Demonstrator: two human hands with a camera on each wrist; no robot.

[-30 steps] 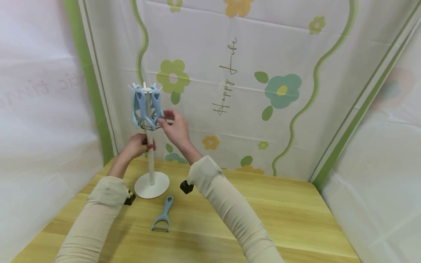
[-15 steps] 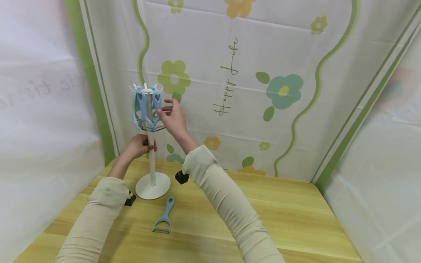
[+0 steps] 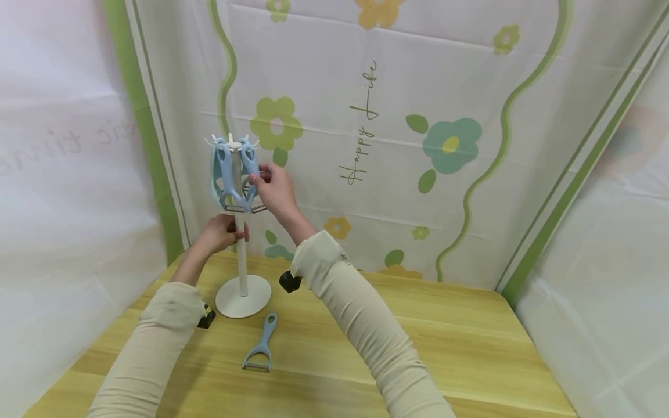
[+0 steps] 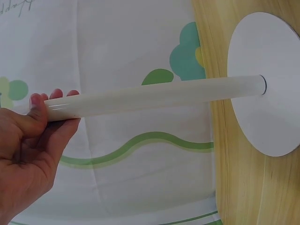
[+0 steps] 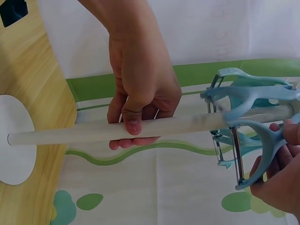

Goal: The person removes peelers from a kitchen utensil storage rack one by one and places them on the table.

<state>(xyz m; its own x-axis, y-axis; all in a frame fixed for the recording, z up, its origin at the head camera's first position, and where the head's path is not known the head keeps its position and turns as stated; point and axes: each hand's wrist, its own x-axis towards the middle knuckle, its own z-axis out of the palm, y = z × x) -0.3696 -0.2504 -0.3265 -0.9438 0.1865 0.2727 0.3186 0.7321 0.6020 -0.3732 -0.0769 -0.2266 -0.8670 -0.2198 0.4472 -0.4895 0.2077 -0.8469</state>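
Note:
My left hand (image 3: pixel 218 232) grips the white pole (image 3: pixel 241 255) of a hook stand below its ring of hooks; in the left wrist view thumb and fingers wrap the pole (image 4: pixel 136 97). Several blue and mint peelers hang by their handle holes from the top. My right hand (image 3: pixel 277 188) pinches the handle of the right-hand blue peeler (image 3: pixel 250 162), thumb in front and fingers behind. The right wrist view shows this peeler (image 5: pixel 268 145) with its blade toward the base. Another blue peeler (image 3: pixel 266 334) lies on the table, blade end toward me.
The stand's round white base (image 3: pixel 230 299) rests on the wooden table (image 3: pixel 444 360) near its back left. A floral cloth (image 3: pixel 324 75) hangs behind, close to the hooks, and pale cloth walls (image 3: pixel 68 191) flank both sides.
My right hand's raised fingers have closed in behind the peeler handle, and the hanging peelers' blades have shifted slightly. My left hand stays on the pole; the peeler on the table has not moved.

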